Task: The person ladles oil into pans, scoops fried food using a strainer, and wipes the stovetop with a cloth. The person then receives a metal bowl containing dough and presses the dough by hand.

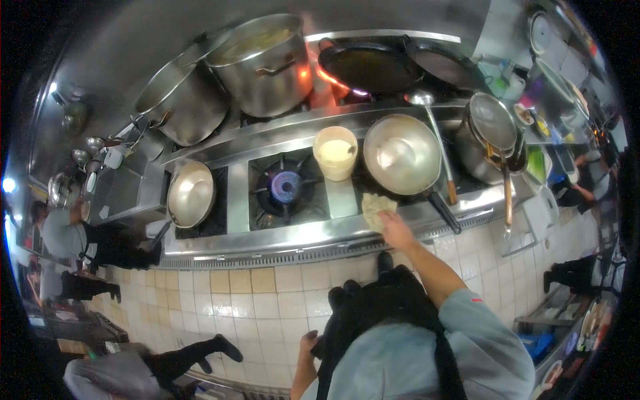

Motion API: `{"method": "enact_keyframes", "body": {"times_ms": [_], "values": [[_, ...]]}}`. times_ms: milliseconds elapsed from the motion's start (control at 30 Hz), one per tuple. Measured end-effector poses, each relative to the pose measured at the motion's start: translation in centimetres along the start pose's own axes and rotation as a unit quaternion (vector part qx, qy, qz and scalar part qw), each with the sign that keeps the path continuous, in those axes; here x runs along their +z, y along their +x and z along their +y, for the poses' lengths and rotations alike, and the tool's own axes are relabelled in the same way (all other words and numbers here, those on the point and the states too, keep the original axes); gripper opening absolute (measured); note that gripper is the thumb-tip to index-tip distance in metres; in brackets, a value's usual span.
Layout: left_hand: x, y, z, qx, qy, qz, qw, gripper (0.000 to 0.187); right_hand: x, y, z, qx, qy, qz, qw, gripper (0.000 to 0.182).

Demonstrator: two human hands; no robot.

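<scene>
My right hand is closed on a crumpled pale cloth at the stove's front edge. Just beyond the cloth sits a wide steel wok, its black handle pointing toward me on the right. A cream-coloured tub with pale contents stands to the wok's left, a dark handle or spoon showing at its rim. Low beside my dark apron hangs my left hand; its fingers are too small and shaded to read.
A lit burner lies left of the tub, with a frying pan beyond it. Large stockpots and a black pan over flame stand behind. A ladle and strainers are at right. Other people stand around.
</scene>
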State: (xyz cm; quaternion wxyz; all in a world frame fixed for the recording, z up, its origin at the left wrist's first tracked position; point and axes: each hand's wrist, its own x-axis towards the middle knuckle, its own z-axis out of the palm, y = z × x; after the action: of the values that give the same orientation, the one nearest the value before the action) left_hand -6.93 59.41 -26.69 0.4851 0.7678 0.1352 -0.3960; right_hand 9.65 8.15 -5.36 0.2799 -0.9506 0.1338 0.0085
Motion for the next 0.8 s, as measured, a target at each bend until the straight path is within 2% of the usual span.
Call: {"method": "enact_keyframes", "body": {"times_ms": [67,133,267,367,433,567,633,733,800], "values": [[0.1,0.2,-0.4,0.011,-0.006,-0.012,1.000,0.048,-0.1,0.1,-0.1,0.006,-0.007,-0.015,1.000,0.055],[0.2,-0.2,0.2,0.034,0.083,-0.011,0.996,0.048,-0.3,-0.3,-0.5,0.003,-0.006,0.007,1.000,0.055],[0.9,-0.4,-0.3,0.006,0.066,0.044,0.997,0.048,0.5,0.0,-0.1,-0.001,-0.009,-0.002,1.000,0.054],[1.1,-2.5,4.3,-0.018,0.097,0.066,0.993,0.047,0.4,0.3,0.1,-0.007,-0.012,-0.010,1.000,0.057],[1.1,-3.3,5.3,0.015,0.114,0.071,0.991,0.047,0.8,0.5,0.9,-0.029,-0.007,-0.005,1.000,0.056],[1.3,-3.8,6.1,-0.012,0.088,0.069,0.994,0.049,1.1,0.5,0.8,-0.025,-0.007,0.002,1.000,0.056],[1.5,-4.5,6.7,-0.027,0.028,0.071,0.997,0.051,1.2,0.4,1.2,-0.040,-0.022,0.018,0.999,0.056],[1.5,-4.6,6.9,-0.035,0.036,0.059,0.997,0.052,0.6,0.1,0.5,-0.049,-0.022,0.029,0.998,0.056],[1.8,-3.1,4.5,-0.023,0.048,0.064,0.997,0.052,0.8,0.2,0.8,-0.046,-0.024,0.027,0.998,0.056]]}}
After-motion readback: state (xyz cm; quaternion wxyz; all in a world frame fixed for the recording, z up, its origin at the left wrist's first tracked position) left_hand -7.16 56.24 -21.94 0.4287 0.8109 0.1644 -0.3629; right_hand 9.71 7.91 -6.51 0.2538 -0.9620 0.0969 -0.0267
